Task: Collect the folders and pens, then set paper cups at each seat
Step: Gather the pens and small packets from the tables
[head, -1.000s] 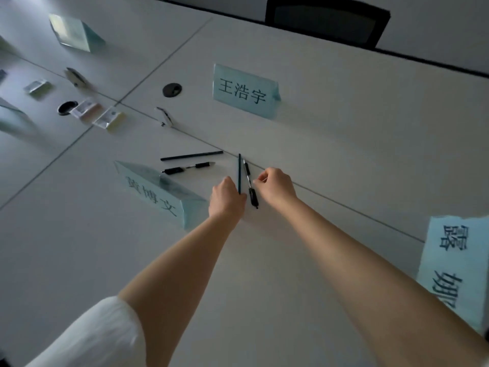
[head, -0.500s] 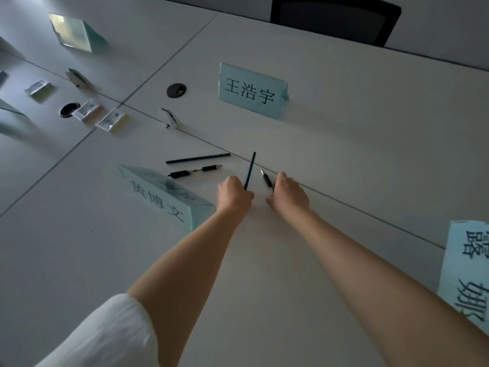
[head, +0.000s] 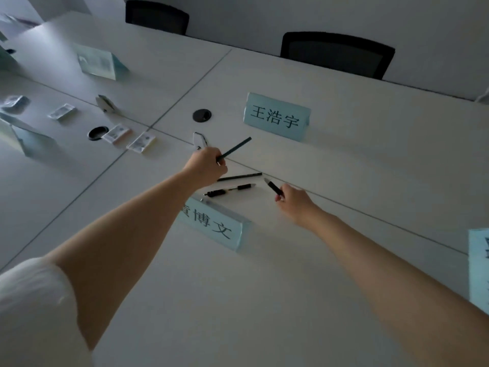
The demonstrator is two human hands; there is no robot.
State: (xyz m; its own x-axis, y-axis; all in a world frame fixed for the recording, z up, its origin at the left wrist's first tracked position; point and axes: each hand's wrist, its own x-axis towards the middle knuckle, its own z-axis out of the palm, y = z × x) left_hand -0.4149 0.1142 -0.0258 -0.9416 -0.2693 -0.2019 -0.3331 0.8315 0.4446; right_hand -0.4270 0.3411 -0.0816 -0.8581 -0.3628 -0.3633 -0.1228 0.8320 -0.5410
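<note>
Dark against the pale bench (head: 264, 300), two pens are lying between our hands. Our left hand (head: 205, 169) is clenching a slim pencil (head: 235, 150); our right hand (head: 296, 203) is pinching what looks like a pen (head: 274, 187). We are sweeping the loose pencil (head: 239, 177) and capped pen (head: 229, 190) in without dropping either.

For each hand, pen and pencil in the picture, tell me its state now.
left hand: grips a dark pencil, lifted
right hand: holds a black pen, lifted
second pencil: lying on the table
second pen: lying on the table
</note>
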